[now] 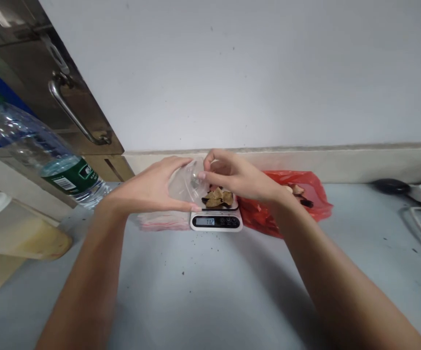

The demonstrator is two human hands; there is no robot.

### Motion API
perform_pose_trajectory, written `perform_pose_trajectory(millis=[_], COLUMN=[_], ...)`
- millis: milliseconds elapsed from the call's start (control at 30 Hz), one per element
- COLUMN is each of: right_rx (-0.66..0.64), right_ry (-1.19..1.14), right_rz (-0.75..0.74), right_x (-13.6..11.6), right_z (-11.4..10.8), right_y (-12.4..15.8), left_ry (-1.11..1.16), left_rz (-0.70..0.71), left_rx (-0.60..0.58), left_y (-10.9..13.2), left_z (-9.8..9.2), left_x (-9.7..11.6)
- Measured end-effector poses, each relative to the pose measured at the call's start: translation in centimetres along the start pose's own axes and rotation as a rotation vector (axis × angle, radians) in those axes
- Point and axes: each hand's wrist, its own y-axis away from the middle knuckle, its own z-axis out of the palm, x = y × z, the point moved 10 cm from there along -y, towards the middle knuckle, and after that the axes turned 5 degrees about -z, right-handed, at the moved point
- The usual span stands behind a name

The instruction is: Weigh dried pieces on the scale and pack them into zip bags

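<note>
Close work on a flat grey-blue counter (203,311)

A crumpled red plastic bag (318,193) lies beside a white rectangular digital scale (215,228). A limp see-through plastic bag (183,183) hangs over the scale's left, near curled brown dried pieces (217,197) on top. The left hand (154,187), thumb and fingers spread, grips the see-through plastic bag; the right hand (237,176) curls in, whether pinching I can't tell

Beyond the grip (202,176), speckled white wall (250,73); along its foot, a pale band (359,164). Under the grip, grey-blue tabletop (195,296). Up and left of the grip, brownish metal cabinet (21,73) with a curved handle (72,116). Soft, muted light.
</note>
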Motion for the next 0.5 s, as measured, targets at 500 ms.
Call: perform_pose_trajectory(millis=[500], right_rx=[-0.301], right_ry=[0.586], right_rz=[0.208], right_x=[4.5], right_z=[1.6], right_y=[0.1], left_ry=[-0.091], left_rz=[-0.194], left_rx=[-0.149], left_y=[-0.1], left_z=[1.8], left_x=[-3.4])
